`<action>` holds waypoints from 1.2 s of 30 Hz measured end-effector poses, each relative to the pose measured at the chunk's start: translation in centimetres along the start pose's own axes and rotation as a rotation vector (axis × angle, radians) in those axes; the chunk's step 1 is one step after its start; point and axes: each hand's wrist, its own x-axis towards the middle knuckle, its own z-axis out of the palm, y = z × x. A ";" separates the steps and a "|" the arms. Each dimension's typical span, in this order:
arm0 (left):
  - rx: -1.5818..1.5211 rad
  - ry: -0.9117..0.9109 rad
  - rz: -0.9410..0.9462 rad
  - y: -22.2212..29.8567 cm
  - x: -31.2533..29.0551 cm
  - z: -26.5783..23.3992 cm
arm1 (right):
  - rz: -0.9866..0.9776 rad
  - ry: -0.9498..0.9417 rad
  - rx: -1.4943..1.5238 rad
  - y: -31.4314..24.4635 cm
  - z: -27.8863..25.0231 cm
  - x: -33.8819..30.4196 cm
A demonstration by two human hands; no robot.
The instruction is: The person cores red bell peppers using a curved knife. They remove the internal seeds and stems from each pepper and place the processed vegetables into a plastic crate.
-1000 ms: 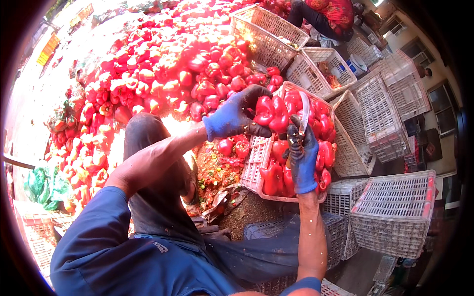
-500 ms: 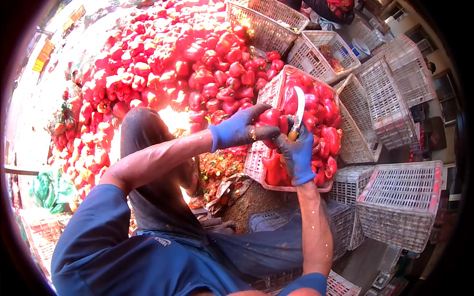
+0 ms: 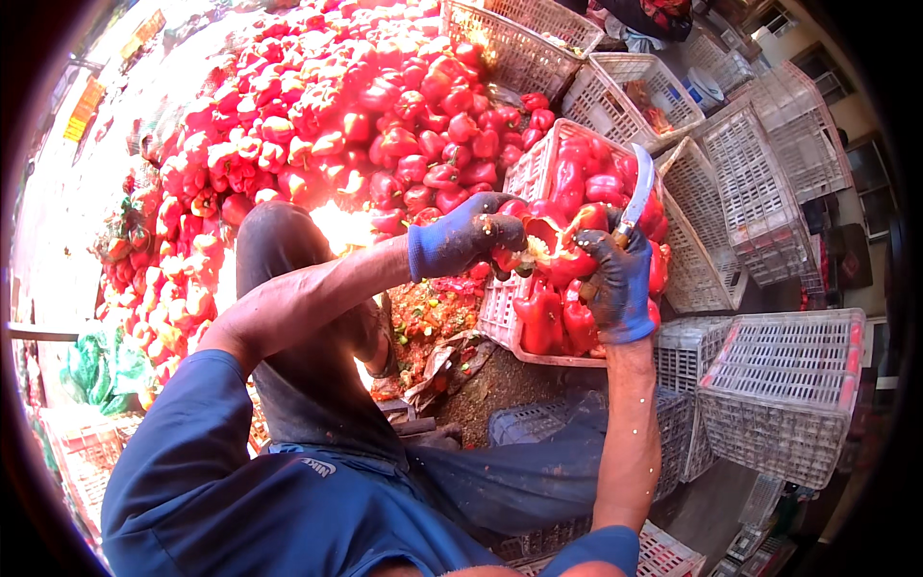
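Above the near part of a heaped crate, both my blue-and-dark gloved hands are at an opened red bell pepper. My right hand is closed round the handle of a knife with a curved blade, its tip pointing up and away, and its fingers also grip the pepper's right side. At the pepper's left side, my left hand is closed on the pale, seedy pepper core. Part of its grip is hidden. The crate below holds many whole red peppers.
A large heap of red peppers spreads at the far left. Pepper scraps litter the ground by my foot. Plastic crates stand at the back and right, one crate upturned. Another person is partly visible at the far edge.
My right hand has moved right and tilted the knife rightward. The hands have drawn apart, and the pepper between them now shows its torn opening and pale seeds.
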 end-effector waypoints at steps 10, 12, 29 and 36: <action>0.411 -0.007 0.349 1.5 0.4 -0.3 | 0.062 0.218 -0.027 0.7 -2.5 1.1; 0.385 -0.027 0.251 2.3 -0.4 -0.2 | -0.177 0.236 -0.158 3.5 -3.1 2.5; 0.040 0.108 -0.276 0.8 -0.3 -0.5 | 0.020 -0.147 -0.265 1.6 2.4 -1.1; 0.094 0.053 -0.137 2.8 0.3 0.1 | -0.273 0.031 -0.276 4.2 3.4 -0.9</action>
